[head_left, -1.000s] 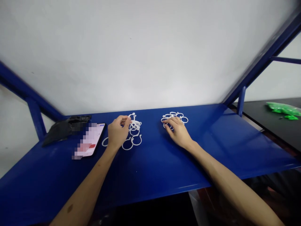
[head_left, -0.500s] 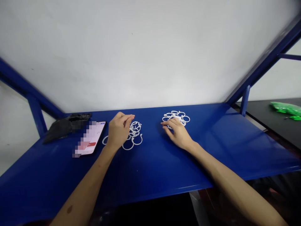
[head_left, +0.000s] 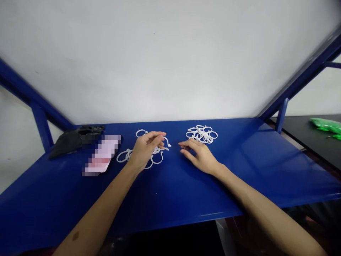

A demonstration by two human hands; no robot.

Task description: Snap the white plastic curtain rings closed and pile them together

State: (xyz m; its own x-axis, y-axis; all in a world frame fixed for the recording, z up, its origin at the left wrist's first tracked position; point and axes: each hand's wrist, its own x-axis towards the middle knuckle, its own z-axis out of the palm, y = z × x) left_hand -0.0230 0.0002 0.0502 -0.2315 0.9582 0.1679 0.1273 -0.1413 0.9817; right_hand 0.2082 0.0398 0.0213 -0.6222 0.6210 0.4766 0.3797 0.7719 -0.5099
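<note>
My left hand (head_left: 145, 151) pinches a white open ring (head_left: 167, 142) with knobbed ends, which looks like a plastic curtain ring; its gap faces right. Beneath and around that hand, more white rings (head_left: 161, 158) lie loosely spread on the blue tabletop, partly hidden by the palm and wrist. My right hand (head_left: 201, 156) rests just in front of a heap of white rings (head_left: 204, 137). Its fingers are bent and apart, pointing towards the held ring, and nothing shows between them.
A phone (head_left: 106, 153) with a lit screen lies at the left, beside a black plastic bag (head_left: 66, 143). Blue frame bars rise on both sides before a white wall (head_left: 170, 71). On a dark table to the right lies a green plastic packet (head_left: 325, 126).
My left hand has moved right and now has an open ring showing in its fingers. My right hand has drawn slightly back from the right heap, its thumb and fingers apart.
</note>
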